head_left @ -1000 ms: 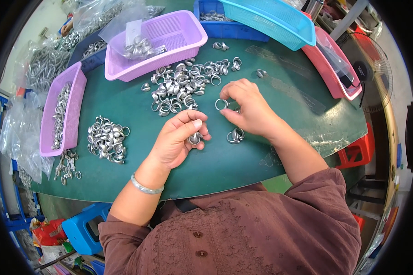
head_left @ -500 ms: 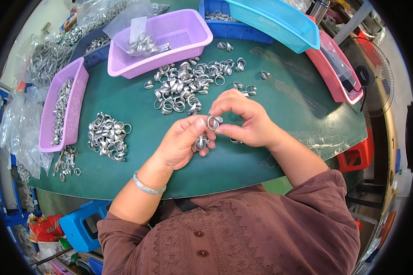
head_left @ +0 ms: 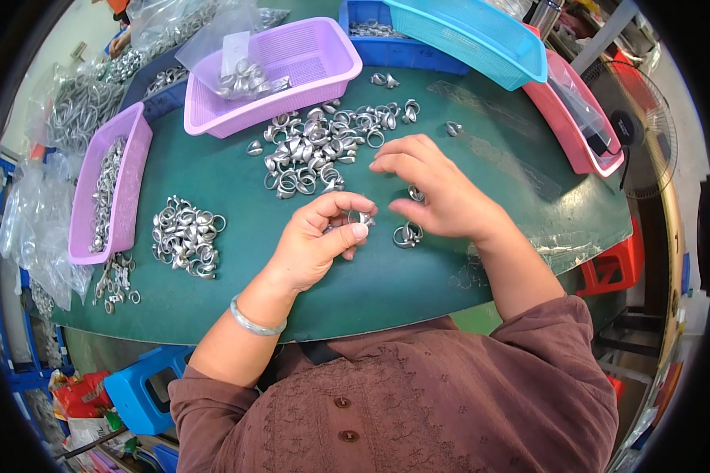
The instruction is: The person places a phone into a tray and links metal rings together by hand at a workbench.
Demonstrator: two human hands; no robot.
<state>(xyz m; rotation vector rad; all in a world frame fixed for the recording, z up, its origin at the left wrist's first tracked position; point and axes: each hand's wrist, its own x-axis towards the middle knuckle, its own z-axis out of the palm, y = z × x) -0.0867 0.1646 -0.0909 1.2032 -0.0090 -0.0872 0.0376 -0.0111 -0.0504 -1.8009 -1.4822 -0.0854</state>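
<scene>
My left hand is closed on a silver metal ring, pinched between thumb and fingers. Something silver also glints inside its curled fingers, mostly hidden. To the right, my right hand hovers with thumb and fingers apart, holding nothing that I can see. A ring shows in the gap below its fingers, and a small group of rings lies on the table by its thumb. Just beyond both hands spreads a large pile of silver rings. A smaller ring pile sits left of my left hand.
On the green table stand a purple basket with bagged rings and a narrow purple basket of metal parts. Blue bins, a turquoise basket and a pink basket line the far edge. A fan stands right.
My right hand has drawn away to the right from my left and its fingers have spread. The ring that was between the two hands is now in my left hand's pinch.
</scene>
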